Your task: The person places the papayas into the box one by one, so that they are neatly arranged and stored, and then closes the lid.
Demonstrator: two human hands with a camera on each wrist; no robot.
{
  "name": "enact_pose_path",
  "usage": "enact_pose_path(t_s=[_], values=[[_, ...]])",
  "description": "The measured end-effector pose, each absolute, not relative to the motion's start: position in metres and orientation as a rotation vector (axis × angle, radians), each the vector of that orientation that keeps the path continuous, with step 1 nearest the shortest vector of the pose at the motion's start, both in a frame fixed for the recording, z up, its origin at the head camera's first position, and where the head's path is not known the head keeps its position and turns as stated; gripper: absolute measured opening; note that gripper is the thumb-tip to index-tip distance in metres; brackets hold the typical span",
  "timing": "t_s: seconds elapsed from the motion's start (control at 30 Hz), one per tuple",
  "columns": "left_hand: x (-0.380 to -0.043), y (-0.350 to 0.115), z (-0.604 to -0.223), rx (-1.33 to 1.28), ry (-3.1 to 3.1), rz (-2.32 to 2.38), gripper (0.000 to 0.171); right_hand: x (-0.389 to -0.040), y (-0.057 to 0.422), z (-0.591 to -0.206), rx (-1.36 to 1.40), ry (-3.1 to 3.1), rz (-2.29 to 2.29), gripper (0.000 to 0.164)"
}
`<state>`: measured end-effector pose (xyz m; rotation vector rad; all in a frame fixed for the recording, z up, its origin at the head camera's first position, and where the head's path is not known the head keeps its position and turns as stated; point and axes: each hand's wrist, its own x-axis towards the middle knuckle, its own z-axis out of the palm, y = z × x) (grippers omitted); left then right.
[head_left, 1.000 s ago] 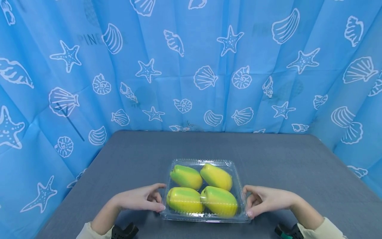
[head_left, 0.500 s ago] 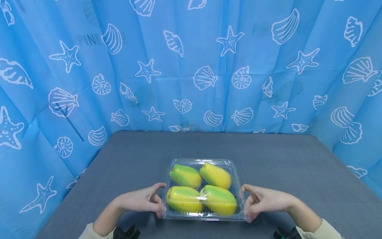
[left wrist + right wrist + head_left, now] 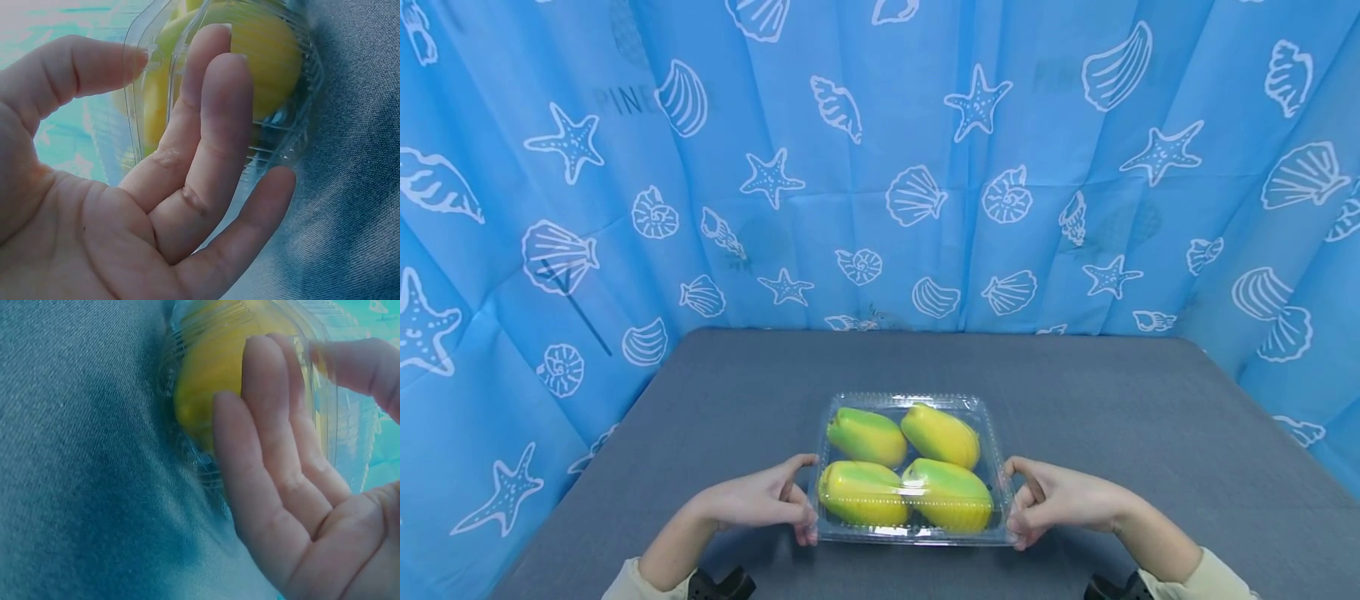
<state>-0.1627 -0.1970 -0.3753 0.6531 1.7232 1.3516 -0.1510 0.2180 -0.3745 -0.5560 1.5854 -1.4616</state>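
Note:
A clear plastic clamshell container sits at the near middle of the table in the head view, its lid down over several yellow-green, mango-like fruits. My left hand pinches its left edge near the front corner. Opposite, my right hand grips the right edge in the same way. Seen from the left wrist, the thumb lies on the rim while the other fingers reach along the container's side. In the right wrist view the fingers likewise lie against the side wall, with the thumb at the rim.
A dark grey cloth covers the table, whose far edge meets a blue curtain printed with shells and starfish. The curtain also hangs along both sides. Dark wrist straps show at the cuffs.
Both hands have shifted their fingers lower around the container's edges. The container has moved slightly up in the head view, together with the hands.

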Motion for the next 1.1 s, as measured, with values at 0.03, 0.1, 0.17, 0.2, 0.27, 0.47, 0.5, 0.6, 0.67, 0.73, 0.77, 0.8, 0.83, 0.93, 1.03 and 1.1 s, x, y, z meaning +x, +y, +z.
enact_pose_path(t_s=[0.03,0.1,0.17,0.2,0.27,0.47,0.5,0.6,0.67,0.73,0.77,0.8,0.83,0.93,1.03,1.1], values=[[-0.1625,-0.1967,-0.3755,0.649,1.723,1.356,0.079,-0.1511,0.2178,-0.3748,-0.557,1.577,-1.465,0.041],[-0.1623,-0.1964,-0.3757,0.643,1.724,1.361,0.080,-0.1514,0.2175,-0.3754,-0.564,1.567,-1.471,0.039],[-0.1622,-0.1961,-0.3758,0.643,1.724,1.364,0.080,-0.1514,0.2172,-0.3761,-0.570,1.560,-1.472,0.038],[-0.1622,-0.1961,-0.3758,0.644,1.722,1.365,0.080,-0.1514,0.2169,-0.3764,-0.572,1.559,-1.472,0.038],[-0.1622,-0.1960,-0.3755,0.646,1.718,1.367,0.080,-0.1514,0.2165,-0.3769,-0.577,1.555,-1.474,0.038],[-0.1622,-0.1955,-0.3752,0.652,1.713,1.369,0.081,-0.1524,0.2143,-0.3776,-0.591,1.531,-1.480,0.038],[-0.1623,-0.1955,-0.3751,0.655,1.711,1.370,0.081,-0.1527,0.2140,-0.3775,-0.589,1.527,-1.480,0.038],[-0.1623,-0.1953,-0.3745,0.656,1.710,1.370,0.081,-0.1531,0.2134,-0.3771,-0.574,1.516,-1.477,0.037],[-0.1623,-0.1951,-0.3744,0.653,1.707,1.371,0.081,-0.1530,0.2131,-0.3771,-0.558,1.514,-1.474,0.036],[-0.1622,-0.1949,-0.3745,0.645,1.708,1.371,0.082,-0.1526,0.2124,-0.3771,-0.550,1.517,-1.473,0.035],[-0.1621,-0.1948,-0.3746,0.642,1.709,1.372,0.082,-0.1525,0.2121,-0.3772,-0.549,1.521,-1.472,0.035],[-0.1621,-0.1947,-0.3747,0.637,1.712,1.373,0.082,-0.1526,0.2117,-0.3773,-0.544,1.526,-1.471,0.036],[-0.1621,-0.1946,-0.3748,0.630,1.715,1.374,0.082,-0.1526,0.2114,-0.3777,-0.541,1.532,-1.469,0.037],[-0.1621,-0.1943,-0.3752,0.615,1.728,1.375,0.082,-0.1528,0.2107,-0.3785,-0.536,1.551,-1.462,0.047],[-0.1621,-0.1939,-0.3754,0.605,1.735,1.375,0.082,-0.1532,0.2103,-0.3796,-0.533,1.564,-1.465,0.049],[-0.1620,-0.1937,-0.3754,0.604,1.735,1.375,0.082,-0.1532,0.2099,-0.3799,-0.538,1.568,-1.470,0.048]])
